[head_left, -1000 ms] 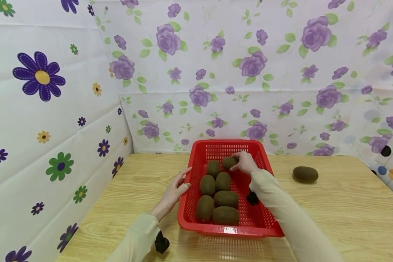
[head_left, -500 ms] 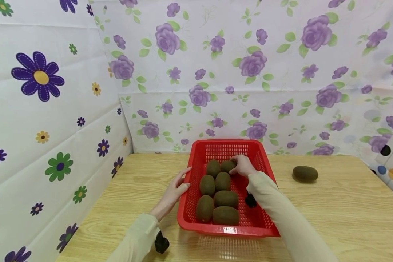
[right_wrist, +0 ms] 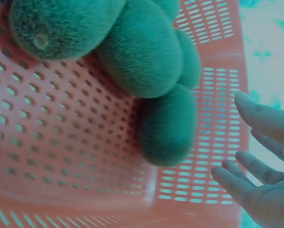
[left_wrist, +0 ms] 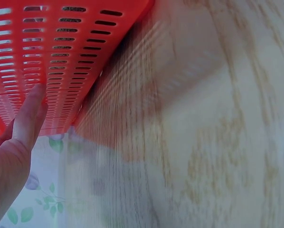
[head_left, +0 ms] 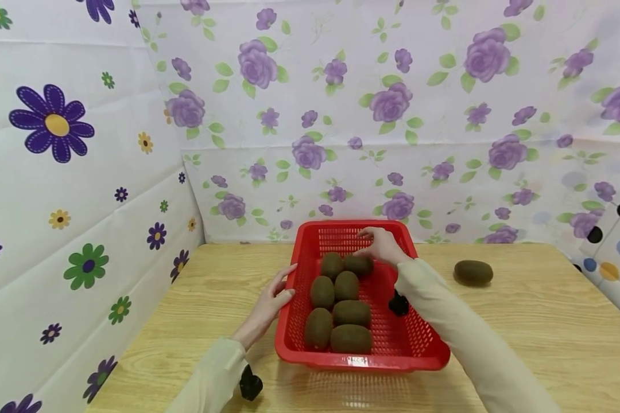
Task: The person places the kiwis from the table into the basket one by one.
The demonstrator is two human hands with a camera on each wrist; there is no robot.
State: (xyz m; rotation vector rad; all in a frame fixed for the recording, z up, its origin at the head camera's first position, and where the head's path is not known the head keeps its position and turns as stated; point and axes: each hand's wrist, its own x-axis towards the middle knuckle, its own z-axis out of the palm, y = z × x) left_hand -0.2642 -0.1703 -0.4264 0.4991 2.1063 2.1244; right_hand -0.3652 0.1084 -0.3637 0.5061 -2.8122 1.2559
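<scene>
Several brown fuzzy kiwis [head_left: 352, 313] lie in a red plastic basket [head_left: 361, 362], grouped toward its left side. My right hand [head_left: 383, 246] hovers over the basket's far part, its fingers spread and holding nothing. Just below it lies the far right kiwi [head_left: 359, 265]. In the right wrist view, the right hand [right_wrist: 265, 166] is apart from the nearest kiwi [right_wrist: 168, 128]. My left hand [head_left: 266, 304] rests on the basket's left side. Its extended fingers touch the perforated outer wall [left_wrist: 56, 71] in the left wrist view.
One more kiwi [head_left: 473, 272] lies on the wooden table [head_left: 527, 327], right of the basket. Floral cloths [head_left: 310, 115] hang behind the table and along its left side. A black wrist device [head_left: 399, 304] sits under the right sleeve.
The right hand sets its kiwi beside the far left one, lets go and lifts slightly away. The left hand stays at the basket's side. The head view shifts slightly.
</scene>
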